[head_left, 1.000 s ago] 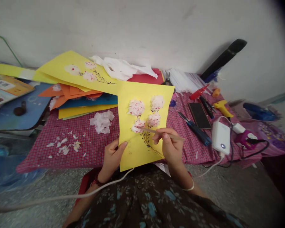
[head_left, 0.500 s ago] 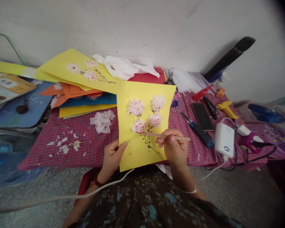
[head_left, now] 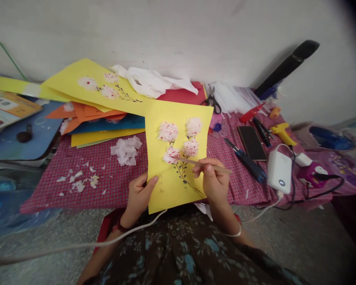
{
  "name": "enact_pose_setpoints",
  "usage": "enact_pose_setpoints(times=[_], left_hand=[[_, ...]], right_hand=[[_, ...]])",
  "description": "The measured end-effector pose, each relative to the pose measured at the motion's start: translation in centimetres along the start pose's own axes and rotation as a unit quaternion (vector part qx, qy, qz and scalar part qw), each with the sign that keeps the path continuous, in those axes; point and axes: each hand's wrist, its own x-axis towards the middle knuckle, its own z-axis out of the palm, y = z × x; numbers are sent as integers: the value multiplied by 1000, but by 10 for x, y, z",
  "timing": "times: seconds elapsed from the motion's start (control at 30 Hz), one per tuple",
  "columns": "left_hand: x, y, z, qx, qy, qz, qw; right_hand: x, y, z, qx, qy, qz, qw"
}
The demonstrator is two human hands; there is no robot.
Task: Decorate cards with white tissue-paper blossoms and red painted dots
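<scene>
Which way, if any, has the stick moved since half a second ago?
Yes: the stick shifted slightly left against the resting blue-handled tool; its tip is at the lower-left flower.

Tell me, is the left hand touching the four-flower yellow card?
Touching: the head view shows the left hand gripping the yellow card, thumb lying over its edge.

The left hand (head_left: 140, 194) pinches the lower left edge of a rectangular yellow paper sheet (head_left: 163, 196) bearing 4 fluffy red-flecked white blossoms (head_left: 167, 131), while the right hand (head_left: 216, 180) grips a thin flat brown stick (head_left: 190, 161), its tip at the lower left blossom (head_left: 169, 152). On the red checked cloth (head_left: 112, 197), white paper scraps (head_left: 126, 150) lie to the left, a blue-handled knife (head_left: 250, 165) and black rectangular phone (head_left: 252, 143) to the right.
</scene>
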Motion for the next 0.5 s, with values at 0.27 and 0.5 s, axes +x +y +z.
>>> enact_pose_setpoints(times=[0.27,0.5], left_hand=[[1,2,1,-6,-12,1,1000],[1,4,2,4,-18,10,1000]], right_hand=[[-1,-5,-3,34,-15,-8,999],[-1,-7,-4,18,-48,-30,998]])
